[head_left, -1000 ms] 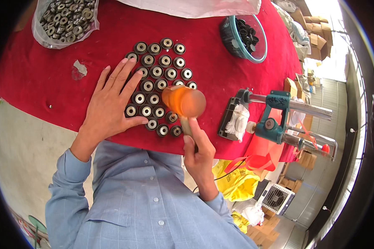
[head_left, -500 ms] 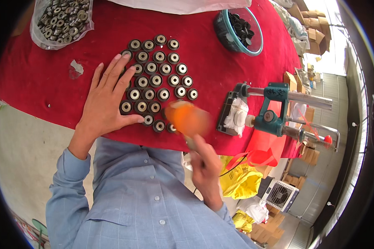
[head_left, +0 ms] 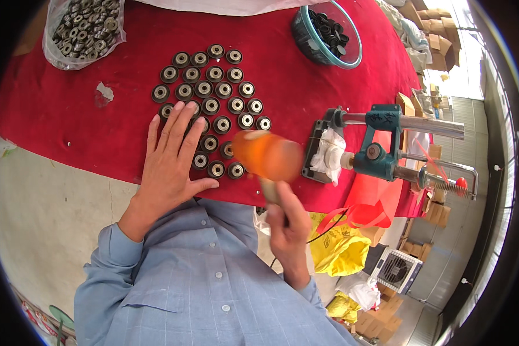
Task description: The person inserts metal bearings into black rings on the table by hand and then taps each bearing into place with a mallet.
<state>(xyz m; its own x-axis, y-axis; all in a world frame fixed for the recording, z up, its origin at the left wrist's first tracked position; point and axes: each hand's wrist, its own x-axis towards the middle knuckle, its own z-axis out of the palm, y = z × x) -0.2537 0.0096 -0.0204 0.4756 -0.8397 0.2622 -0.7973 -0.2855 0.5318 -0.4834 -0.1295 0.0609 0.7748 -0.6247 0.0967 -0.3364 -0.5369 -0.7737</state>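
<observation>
Several round metal bearings in black rims (head_left: 236, 104) lie in loose rows on the red cloth. My left hand (head_left: 170, 167) rests palm down over the rows' near left part, its fingers stretched out and slightly apart, covering some pieces. At the near right of the rows, my right hand (head_left: 290, 233) is wrapped around the handle of a mallet with an orange head (head_left: 268, 155). Motion blurs the mallet head; it hangs beside or over the nearest right pieces, and whether it touches one I cannot tell.
A teal hand press (head_left: 380, 150) stands on the right with white wrapping at its base. Far left sits a clear plastic bag (head_left: 69, 63) of loose bearings. A teal bowl (head_left: 301, 36) of black parts is at the far right. The red cloth (head_left: 86, 124) has a near edge before me.
My left hand has shifted right across the rows, uncovering pieces at the left. The mallet, still in my right hand, has moved slightly right. The whole view has shifted a little.
</observation>
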